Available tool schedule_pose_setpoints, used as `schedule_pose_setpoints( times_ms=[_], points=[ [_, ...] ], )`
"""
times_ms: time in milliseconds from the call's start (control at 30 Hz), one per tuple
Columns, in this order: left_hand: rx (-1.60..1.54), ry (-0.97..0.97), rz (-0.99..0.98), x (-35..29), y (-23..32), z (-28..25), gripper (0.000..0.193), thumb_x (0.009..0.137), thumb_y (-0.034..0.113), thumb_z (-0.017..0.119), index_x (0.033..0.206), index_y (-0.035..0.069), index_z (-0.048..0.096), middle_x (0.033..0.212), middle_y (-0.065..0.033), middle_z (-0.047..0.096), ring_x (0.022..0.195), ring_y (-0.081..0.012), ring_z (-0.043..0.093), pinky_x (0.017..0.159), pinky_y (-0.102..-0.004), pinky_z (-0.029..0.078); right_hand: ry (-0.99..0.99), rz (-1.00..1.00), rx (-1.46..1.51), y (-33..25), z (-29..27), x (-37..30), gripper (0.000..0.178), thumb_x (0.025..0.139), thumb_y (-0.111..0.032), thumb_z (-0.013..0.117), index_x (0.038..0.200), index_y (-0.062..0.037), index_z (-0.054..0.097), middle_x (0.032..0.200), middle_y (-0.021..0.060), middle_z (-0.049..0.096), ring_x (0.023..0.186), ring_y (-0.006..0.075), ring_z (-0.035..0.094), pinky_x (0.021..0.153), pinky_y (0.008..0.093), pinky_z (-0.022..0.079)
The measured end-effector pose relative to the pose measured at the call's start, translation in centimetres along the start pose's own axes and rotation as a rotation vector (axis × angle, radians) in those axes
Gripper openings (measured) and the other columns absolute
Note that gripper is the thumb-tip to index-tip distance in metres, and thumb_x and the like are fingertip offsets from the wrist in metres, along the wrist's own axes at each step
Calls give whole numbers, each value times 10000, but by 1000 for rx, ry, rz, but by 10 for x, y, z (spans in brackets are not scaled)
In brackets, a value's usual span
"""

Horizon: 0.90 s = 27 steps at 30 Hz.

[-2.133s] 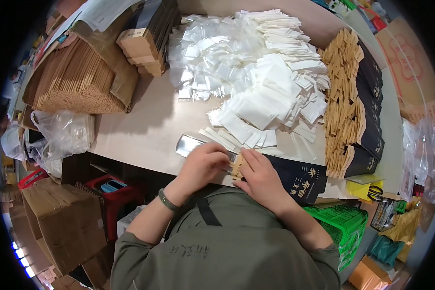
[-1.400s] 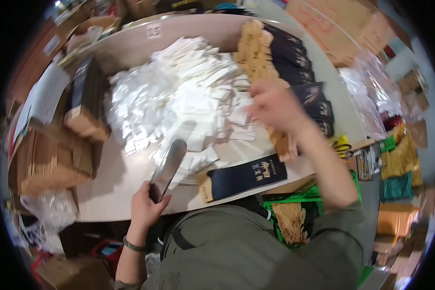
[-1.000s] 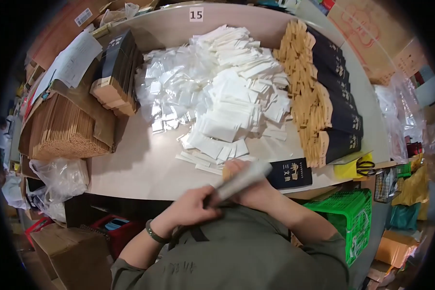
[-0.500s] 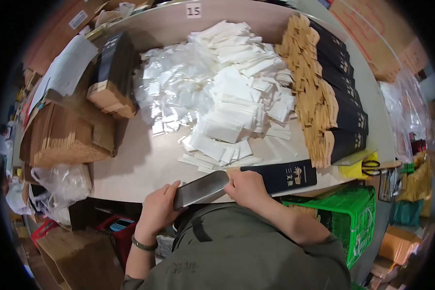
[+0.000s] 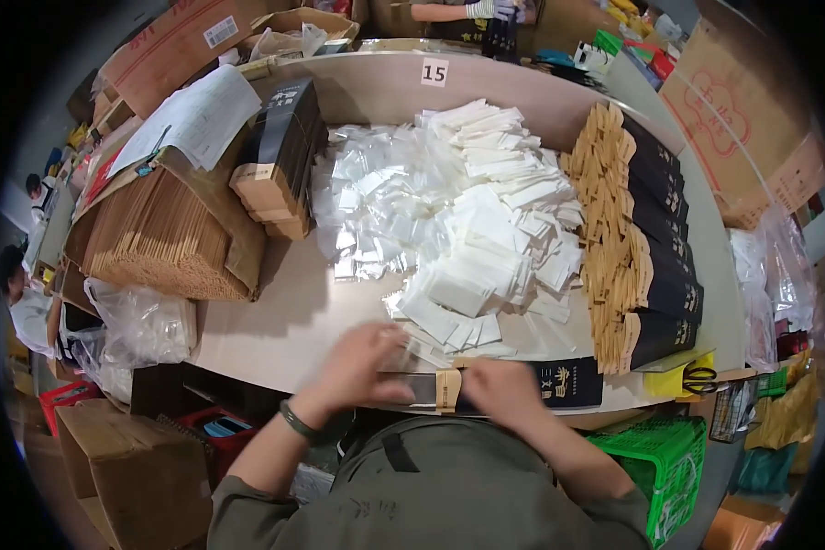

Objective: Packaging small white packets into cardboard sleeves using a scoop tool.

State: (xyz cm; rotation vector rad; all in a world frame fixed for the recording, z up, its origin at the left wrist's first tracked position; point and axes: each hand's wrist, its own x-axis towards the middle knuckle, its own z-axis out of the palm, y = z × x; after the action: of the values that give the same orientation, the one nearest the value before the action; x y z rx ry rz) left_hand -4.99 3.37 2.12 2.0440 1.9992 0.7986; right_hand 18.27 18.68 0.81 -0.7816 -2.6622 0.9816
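A dark blue paper bag (image 5: 573, 383) with a tan mouth end lies along the table's front edge. From its mouth, a shiny grey flat pack (image 5: 422, 389) sticks out to the left, the rest hidden inside. My right hand (image 5: 502, 390) is closed on the bag near its mouth. Over the outer end of the pack is my left hand (image 5: 359, 365), its thumb and fingers apart, fingertips blurred, close to the pile of white flat sachets (image 5: 477, 266). Clear plastic packets (image 5: 376, 192) lie left of that pile.
Overlapping dark bags (image 5: 660, 238) with tan ends line the right side. Stacked dark bags (image 5: 280, 147) and a carton of brown cardboard pieces (image 5: 160, 238) stand left. Black-handled scissors (image 5: 701, 378) rest in a yellow holder, above a green crate (image 5: 655, 467). Another person's gloved hand (image 5: 481, 9) shows beyond the partition.
The pack has gone partly into the bag's mouth. My left hand has let go of its outer end and moved up toward the sachets. My right hand stays at the mouth; the view has shifted.
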Motion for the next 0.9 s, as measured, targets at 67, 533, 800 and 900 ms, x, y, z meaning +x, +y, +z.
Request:
schedule_pose_setpoints(
  times_ms=[67, 533, 800, 900],
  points=[
    [46, 153, -274, 4, -50, 0, 587, 769, 246, 798, 1279, 67, 571, 1234, -168, 616, 1141, -383, 572, 944, -434, 496, 142, 139, -249, 29, -43, 4, 171, 876, -226, 632, 868, -59, 667, 777, 170, 665, 750, 378, 657, 683, 471, 518],
    [203, 136, -232, 24, -73, 3, 132, 793, 66, 664, 923, 80, 663, 855, -100, 636, 844, -341, 620, 781, -455, 500, 181, 267, -338, 84, -71, 0, 98, 887, -115, 633, 922, -30, 597, 901, 191, 623, 887, 398, 605, 759, 468, 484],
    [-27, 391, -423, 18, -80, -14, 163, 821, 111, 724, 973, 64, 689, 816, -142, 655, 795, -338, 640, 704, -411, 519, 251, -103, -249, 18, -39, 24, 129, 893, -98, 633, 1001, -41, 675, 886, 166, 631, 865, 365, 622, 751, 432, 499],
    [-128, 424, -560, 20, -87, -16, 159, 842, 115, 695, 985, 53, 661, 831, -157, 651, 816, -344, 641, 720, -410, 514, 226, -98, -16, -9, -8, 54, 96, 848, -138, 658, 873, -52, 692, 809, 167, 603, 850, 385, 609, 743, 470, 494]
  ],
)
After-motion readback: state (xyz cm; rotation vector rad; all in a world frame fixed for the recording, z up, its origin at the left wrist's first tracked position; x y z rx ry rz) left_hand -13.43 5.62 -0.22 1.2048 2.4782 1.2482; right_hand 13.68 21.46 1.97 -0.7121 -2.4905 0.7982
